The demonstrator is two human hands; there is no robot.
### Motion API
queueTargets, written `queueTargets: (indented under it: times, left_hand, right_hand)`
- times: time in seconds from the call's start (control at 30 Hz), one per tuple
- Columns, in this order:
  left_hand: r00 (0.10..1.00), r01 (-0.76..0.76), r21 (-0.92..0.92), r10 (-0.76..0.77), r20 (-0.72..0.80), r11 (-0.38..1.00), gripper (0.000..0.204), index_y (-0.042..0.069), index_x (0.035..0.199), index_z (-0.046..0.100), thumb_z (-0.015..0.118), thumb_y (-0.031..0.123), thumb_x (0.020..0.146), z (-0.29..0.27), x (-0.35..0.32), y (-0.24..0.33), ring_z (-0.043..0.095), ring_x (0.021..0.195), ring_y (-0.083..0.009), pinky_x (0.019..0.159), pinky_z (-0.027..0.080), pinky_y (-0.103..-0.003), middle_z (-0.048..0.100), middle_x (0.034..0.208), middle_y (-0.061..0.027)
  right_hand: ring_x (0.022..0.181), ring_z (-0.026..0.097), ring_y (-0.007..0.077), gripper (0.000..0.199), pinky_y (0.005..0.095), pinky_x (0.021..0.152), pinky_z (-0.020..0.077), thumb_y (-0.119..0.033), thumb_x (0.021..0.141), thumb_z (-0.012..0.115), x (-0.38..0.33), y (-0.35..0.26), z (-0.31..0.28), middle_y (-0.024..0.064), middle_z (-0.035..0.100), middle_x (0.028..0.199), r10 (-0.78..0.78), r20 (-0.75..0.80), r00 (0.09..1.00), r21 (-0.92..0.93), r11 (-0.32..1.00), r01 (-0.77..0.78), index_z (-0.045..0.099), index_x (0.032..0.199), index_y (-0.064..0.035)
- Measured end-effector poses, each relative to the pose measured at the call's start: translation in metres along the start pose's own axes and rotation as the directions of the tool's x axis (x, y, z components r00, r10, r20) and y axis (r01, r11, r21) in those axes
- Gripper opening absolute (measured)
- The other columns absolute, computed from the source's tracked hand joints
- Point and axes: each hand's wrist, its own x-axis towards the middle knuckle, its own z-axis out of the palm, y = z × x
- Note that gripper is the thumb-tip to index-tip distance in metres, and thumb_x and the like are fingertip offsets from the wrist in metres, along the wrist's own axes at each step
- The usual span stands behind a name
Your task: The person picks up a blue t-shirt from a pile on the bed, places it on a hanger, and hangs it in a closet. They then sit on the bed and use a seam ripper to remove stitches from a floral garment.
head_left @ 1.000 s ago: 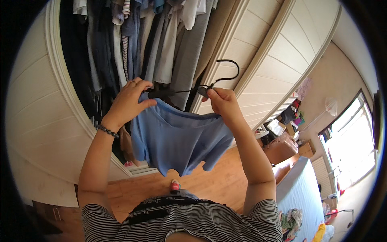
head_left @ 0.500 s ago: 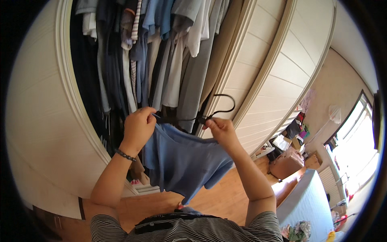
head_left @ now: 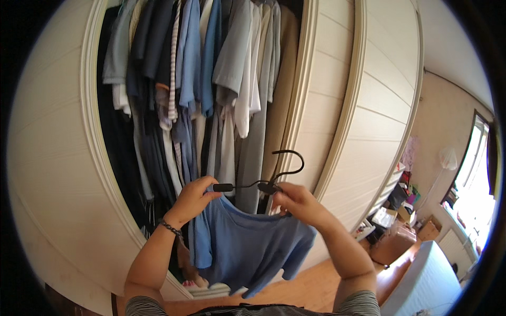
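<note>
A blue short-sleeved T-shirt (head_left: 253,242) hangs down from between my two hands, in front of the open wardrobe. My left hand (head_left: 194,204) is closed on the shirt at its left shoulder, by the neckline. Above that neckline lies a black clothes hanger (head_left: 245,185), its hook pointing up and curling over to the left. Two dark pads show on its thin bar, one beside my left fingers, the other at my right fingertips. My right hand (head_left: 299,204) is closed at the right shoulder, gripping the hanger and seemingly the shirt's collar; its fingers partly hide the contact.
Behind my hands a row of hung clothes (head_left: 203,63) fills the wardrobe. A cream sliding door (head_left: 363,89) stands to the right, a pale panel (head_left: 47,158) to the left. Far right are a brown suitcase (head_left: 392,243), a light blue bed (head_left: 424,284) and a window (head_left: 472,174).
The view has tilted up, showing more of the hanging clothes. My hands and the shirt sit lower in the picture. The hanger's left pad now shows clear of my left fingers.
</note>
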Motion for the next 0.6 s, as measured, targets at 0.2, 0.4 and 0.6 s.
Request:
queueTargets:
  times: [0.2, 0.4, 0.6]
  left_hand:
    - [0.967, -0.112, 0.086, 0.128, -0.218, 0.99, 0.02, 0.001, 0.095, 0.055, 0.066, 0.013, 0.083, -0.047, 0.051, 0.022, 0.05, 0.065, -0.0112, 0.06, 0.042, -0.027, 0.054, 0.07, -0.006]
    - [0.916, -0.388, -0.079, 0.374, -0.145, 0.918, 0.031, 0.004, 0.106, 0.055, 0.066, 0.023, 0.084, -0.074, 0.124, 0.063, 0.05, 0.095, -0.0113, 0.087, 0.04, -0.025, 0.056, 0.098, -0.0021]
    - [0.753, -0.648, -0.432, 0.444, -0.486, 0.627, 0.076, -0.002, 0.141, 0.021, 0.037, 0.053, 0.092, -0.146, 0.255, 0.104, 0.023, 0.136, -0.0259, 0.111, 0.015, -0.039, 0.025, 0.146, -0.018]
  right_hand:
    - [0.082, 0.053, 0.0125, 0.031, 0.0262, 0.073, 0.0437, -0.027, 0.088, 0.061, -0.029, -0.021, -0.061, 0.0029, 0.058, 0.085, -0.023, 0.087, 0.996, -0.286, 0.957, 0.047, 0.055, 0.103, -0.0013]
    - [0.079, 0.055, 0.0089, 0.034, 0.0214, 0.071, 0.0438, -0.021, 0.082, 0.067, -0.037, -0.073, -0.103, 0.0031, 0.061, 0.086, -0.192, -0.169, 0.967, 0.173, 0.96, 0.22, 0.058, 0.104, 0.0034]
    - [0.077, 0.059, 0.0125, 0.041, 0.0214, 0.072, 0.0464, -0.022, 0.08, 0.067, -0.018, -0.14, -0.12, 0.0085, 0.064, 0.088, -0.354, -0.38, 0.854, 0.014, 0.921, 0.389, 0.059, 0.105, 0.0093]
